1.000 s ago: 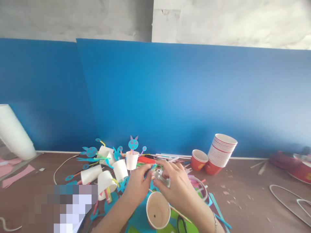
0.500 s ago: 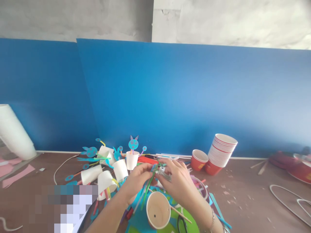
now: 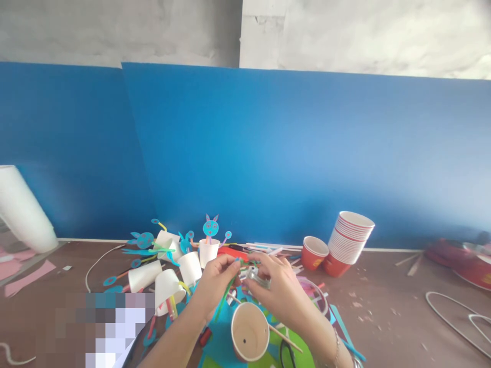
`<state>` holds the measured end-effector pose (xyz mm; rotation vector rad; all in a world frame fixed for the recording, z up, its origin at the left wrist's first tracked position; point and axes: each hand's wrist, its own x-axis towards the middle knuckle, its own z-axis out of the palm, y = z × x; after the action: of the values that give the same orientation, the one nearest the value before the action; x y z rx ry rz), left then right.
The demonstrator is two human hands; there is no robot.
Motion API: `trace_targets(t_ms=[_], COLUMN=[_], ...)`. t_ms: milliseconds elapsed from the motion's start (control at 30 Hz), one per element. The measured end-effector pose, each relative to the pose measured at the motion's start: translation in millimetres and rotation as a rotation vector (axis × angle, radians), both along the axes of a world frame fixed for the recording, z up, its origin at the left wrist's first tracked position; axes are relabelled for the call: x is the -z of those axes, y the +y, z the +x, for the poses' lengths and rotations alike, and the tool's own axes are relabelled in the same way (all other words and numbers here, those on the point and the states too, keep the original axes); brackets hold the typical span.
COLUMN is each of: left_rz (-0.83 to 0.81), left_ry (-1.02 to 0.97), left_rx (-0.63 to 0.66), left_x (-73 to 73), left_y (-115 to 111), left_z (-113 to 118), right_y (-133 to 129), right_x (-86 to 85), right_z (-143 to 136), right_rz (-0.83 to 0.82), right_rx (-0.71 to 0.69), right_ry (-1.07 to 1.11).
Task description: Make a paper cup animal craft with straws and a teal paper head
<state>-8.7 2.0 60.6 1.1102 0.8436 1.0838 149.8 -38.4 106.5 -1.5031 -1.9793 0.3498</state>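
My left hand (image 3: 215, 285) is closed, its thumb and fingers pinching a green straw (image 3: 225, 297) that slants down towards the table. Something small and blue shows at the pinched end. My right hand (image 3: 280, 286) curls around a clear, shiny item (image 3: 253, 274), which looks like a small roll of tape; its fingertips come close to the left ones. Just below both hands a paper cup (image 3: 250, 352) stands with its mouth towards me and small holes in it. A wooden stick (image 3: 286, 338) runs out beside the cup. Blue and green paper (image 3: 220, 352) lies underneath.
White cups (image 3: 144, 276) with blue paper pieces and straws lie on the left. One upright cup (image 3: 209, 253) carries a blue animal face (image 3: 210, 228). To the right are a red cup (image 3: 314, 253) and a tall cup stack (image 3: 349, 237). Black scissors handles (image 3: 287, 353) lie near the front.
My left hand has shifted slightly left with the green straw, opening a wider gap to the right hand. The right hand stays nearly in place with the clear item. The paper cup has not moved.
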Motion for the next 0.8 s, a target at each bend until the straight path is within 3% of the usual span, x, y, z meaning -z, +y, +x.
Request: trace_targets(t_ms=[267, 467, 667, 800], left_rz=[-0.072, -0.034, -0.18, -0.289], left_ry=[-0.035, 0.034, -0.152, -0.242], left_rx=[-0.007, -0.086, 0.067, 0.085], left_x=[-7.9, -13.5, -19.0, -15.4], left_y=[-3, -2, -5, -5], left_z=[-1, -4, -8, -9], right_y=[1, 1, 6, 7], right_x=[2.4, 6.9, 5.8, 7.2], right_z=[5, 0, -1, -2], right_rz=[-0.107, -0.085, -0.04, -0.033], right_rx=[-0.068, -0.021, 0.024, 0.006], right_ry=[0.2, 0.151, 0.065, 0.066])
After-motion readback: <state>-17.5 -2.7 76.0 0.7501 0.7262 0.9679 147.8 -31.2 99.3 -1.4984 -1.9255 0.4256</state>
